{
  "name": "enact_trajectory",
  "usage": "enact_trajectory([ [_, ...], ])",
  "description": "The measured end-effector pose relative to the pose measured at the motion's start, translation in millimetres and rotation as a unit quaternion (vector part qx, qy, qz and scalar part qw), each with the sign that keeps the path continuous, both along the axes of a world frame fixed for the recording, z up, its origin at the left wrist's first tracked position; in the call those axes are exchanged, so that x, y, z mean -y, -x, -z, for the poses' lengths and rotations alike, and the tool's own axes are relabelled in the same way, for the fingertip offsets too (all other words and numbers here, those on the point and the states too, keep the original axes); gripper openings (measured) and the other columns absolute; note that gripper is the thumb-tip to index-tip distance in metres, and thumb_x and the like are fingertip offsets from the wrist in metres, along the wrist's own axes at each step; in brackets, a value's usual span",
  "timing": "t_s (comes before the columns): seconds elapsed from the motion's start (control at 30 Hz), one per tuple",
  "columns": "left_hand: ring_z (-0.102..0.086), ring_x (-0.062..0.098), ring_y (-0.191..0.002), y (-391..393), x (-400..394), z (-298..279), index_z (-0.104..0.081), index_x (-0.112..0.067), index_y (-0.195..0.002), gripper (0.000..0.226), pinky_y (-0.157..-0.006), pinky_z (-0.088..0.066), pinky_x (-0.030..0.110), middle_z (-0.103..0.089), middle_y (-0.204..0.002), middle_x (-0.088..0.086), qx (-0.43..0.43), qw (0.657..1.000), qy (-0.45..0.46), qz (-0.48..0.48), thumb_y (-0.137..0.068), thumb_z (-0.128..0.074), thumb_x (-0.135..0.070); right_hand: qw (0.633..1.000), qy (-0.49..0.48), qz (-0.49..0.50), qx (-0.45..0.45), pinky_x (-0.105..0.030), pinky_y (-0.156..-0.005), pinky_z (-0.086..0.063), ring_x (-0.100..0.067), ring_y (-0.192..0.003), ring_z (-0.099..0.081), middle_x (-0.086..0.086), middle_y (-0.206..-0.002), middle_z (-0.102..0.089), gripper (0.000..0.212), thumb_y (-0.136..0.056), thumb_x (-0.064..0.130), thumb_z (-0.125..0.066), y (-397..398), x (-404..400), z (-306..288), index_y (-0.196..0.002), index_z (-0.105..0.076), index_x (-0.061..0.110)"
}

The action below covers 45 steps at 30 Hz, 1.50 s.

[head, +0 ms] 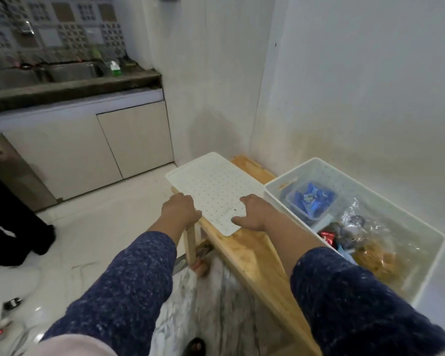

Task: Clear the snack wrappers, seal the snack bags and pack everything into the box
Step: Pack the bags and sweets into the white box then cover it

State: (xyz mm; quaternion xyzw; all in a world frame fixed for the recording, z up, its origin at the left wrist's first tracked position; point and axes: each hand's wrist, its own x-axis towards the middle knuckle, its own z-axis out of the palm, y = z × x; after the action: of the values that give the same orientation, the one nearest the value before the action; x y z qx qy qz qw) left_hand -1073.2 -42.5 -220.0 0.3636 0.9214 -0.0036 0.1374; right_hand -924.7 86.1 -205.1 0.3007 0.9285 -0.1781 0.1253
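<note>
A white perforated lid (213, 186) lies flat on a narrow wooden bench (244, 250). My left hand (181, 209) grips the lid's near left edge. My right hand (254, 214) rests on the lid's near right corner, fingers spread over it. To the right stands an open white box (419, 227). Inside it are a clear tub of blue-wrapped snacks (311, 201), a clear bag of brown snacks (375, 255) and a red wrapper (328, 237).
White walls meet in a corner right behind the bench and box. A kitchen counter with a sink (70, 73) and cream cabinets (136, 140) runs along the left. A dark bag (13, 227) sits on the pale floor at the left.
</note>
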Motion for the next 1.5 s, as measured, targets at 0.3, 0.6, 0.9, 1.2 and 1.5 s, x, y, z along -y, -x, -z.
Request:
enact_trajectory([
  [0.3,-0.041,0.033,-0.125,68,-47,99,-0.026,-0.018,-0.143,0.069,-0.095,-0.042,0.042,-0.038,-0.139,0.016,0.148,0.988,-0.034,-0.027,-0.088,-0.051,-0.053,0.989,0.048,0.133,0.038,-0.048,-0.110,-0.032,-0.037,-0.137,-0.026,-0.014,-0.151,-0.022,0.070,-0.090,0.053,-0.047,69,-22,116,-0.146,-0.020,0.023],
  [0.6,-0.032,0.036,-0.129,116,-91,153,-0.027,-0.015,-0.143,0.066,-0.099,-0.039,0.041,-0.029,-0.139,0.021,0.227,0.956,-0.122,-0.141,-0.089,-0.054,-0.042,0.969,0.039,0.238,0.056,-0.047,-0.106,-0.036,-0.044,-0.137,-0.017,-0.007,-0.153,-0.010,0.072,-0.087,0.058,-0.047,111,-33,176,-0.146,-0.021,0.025],
  [0.9,-0.050,0.029,-0.113,141,-115,154,-0.034,-0.018,-0.139,0.059,-0.080,-0.041,0.028,-0.043,-0.131,0.016,0.319,0.896,-0.198,-0.237,-0.085,-0.058,-0.013,0.962,0.063,0.265,0.030,-0.043,-0.104,-0.038,-0.036,-0.132,-0.029,-0.007,-0.143,-0.029,0.063,-0.086,0.049,-0.058,127,-37,168,-0.137,-0.038,0.017],
  [1.2,-0.058,0.030,-0.101,142,-124,157,-0.019,-0.023,-0.141,0.078,-0.064,-0.042,0.032,-0.053,-0.121,0.015,0.320,0.886,-0.206,-0.265,-0.078,-0.065,-0.017,0.948,0.095,0.303,-0.014,-0.035,-0.104,-0.037,-0.029,-0.128,-0.036,-0.010,-0.140,-0.032,0.030,-0.085,0.032,-0.065,141,-31,177,-0.107,-0.062,0.012],
  [1.5,-0.050,0.019,-0.089,143,-112,159,-0.021,-0.026,-0.143,0.081,-0.062,-0.042,0.024,-0.053,-0.122,0.010,0.346,0.863,-0.281,-0.239,-0.078,-0.065,-0.010,0.942,0.127,0.308,-0.052,-0.038,-0.114,-0.029,-0.032,-0.144,-0.005,0.000,-0.153,-0.013,0.015,-0.090,0.026,-0.061,138,-21,175,-0.085,-0.051,0.015],
])
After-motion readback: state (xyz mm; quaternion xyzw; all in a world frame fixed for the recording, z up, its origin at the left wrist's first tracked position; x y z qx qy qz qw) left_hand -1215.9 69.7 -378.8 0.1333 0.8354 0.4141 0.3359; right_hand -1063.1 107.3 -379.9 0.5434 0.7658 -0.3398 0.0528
